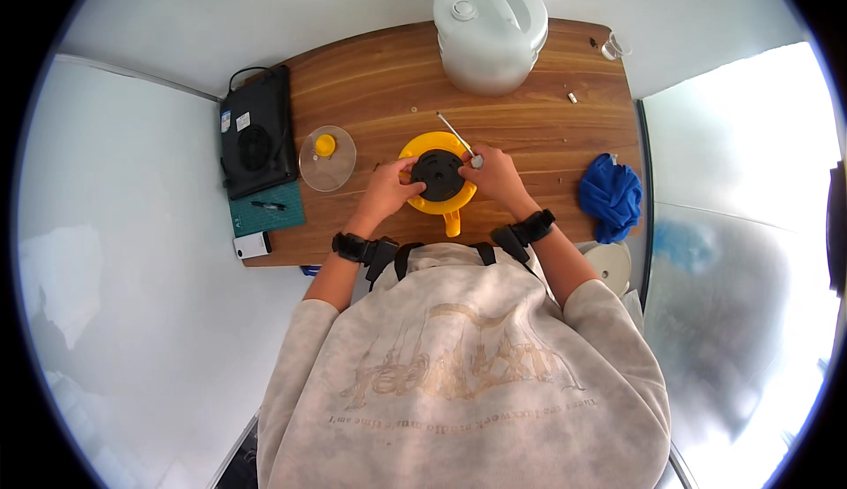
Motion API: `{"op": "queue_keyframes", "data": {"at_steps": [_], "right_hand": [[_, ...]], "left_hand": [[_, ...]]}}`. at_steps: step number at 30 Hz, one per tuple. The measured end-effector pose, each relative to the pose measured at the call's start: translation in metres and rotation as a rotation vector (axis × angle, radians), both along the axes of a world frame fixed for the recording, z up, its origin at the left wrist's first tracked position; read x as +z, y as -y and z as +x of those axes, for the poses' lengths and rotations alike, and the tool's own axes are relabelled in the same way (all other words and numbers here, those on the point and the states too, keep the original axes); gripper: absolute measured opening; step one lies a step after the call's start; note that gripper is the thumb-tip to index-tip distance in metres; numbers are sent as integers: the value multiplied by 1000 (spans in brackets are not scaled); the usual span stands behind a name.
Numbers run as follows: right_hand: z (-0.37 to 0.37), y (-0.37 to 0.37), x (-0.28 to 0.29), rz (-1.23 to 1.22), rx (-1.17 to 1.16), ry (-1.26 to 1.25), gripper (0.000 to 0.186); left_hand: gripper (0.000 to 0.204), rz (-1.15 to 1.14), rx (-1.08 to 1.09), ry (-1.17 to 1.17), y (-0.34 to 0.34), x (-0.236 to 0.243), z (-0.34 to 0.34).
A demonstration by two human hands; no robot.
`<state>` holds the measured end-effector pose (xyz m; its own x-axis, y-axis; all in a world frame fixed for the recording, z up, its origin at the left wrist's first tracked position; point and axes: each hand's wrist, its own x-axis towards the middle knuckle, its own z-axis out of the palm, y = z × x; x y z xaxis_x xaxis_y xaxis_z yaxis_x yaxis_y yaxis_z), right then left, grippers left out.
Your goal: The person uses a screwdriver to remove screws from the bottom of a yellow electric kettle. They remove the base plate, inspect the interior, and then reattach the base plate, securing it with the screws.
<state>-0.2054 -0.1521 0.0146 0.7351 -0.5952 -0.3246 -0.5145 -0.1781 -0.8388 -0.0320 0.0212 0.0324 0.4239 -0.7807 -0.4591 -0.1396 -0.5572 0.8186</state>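
In front of me a yellow round appliance body [452,196] lies on the table, its short handle pointing toward me. A black disc [438,178] with slots and small holes sits at its middle. My left hand [388,191] grips the disc's left edge with thumb and fingers. My right hand [498,176] is closed around a slim metal-shafted tool, seemingly a screwdriver [453,131], its shaft slanting up to the left. The right thumb and fingertips also touch the disc's right edge. Whether the disc is lifted off the yellow body I cannot tell.
Left of the yellow body lies a clear round dish [328,168] with a yellow cap [325,145]. Beyond are a black flat appliance [256,136], a green mat [265,210] and a pen. A translucent container [490,48] stands behind; a blue cloth [610,194] lies at right.
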Motion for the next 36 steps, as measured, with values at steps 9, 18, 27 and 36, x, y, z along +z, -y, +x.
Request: {"op": "queue_keyframes", "data": {"at_steps": [9, 18, 27, 36], "right_hand": [[7, -6, 4, -199, 43, -115, 31], [11, -15, 11, -369, 70, -165, 32], [12, -17, 10, -396, 60, -129, 28], [13, -15, 5, -375, 46, -104, 27]], "left_hand": [[81, 38, -214, 332, 4, 10, -3], [75, -86, -370, 585, -2, 3, -7], [71, -105, -353, 648, -2, 4, -12], [67, -146, -332, 657, -5, 0, -14]]}}
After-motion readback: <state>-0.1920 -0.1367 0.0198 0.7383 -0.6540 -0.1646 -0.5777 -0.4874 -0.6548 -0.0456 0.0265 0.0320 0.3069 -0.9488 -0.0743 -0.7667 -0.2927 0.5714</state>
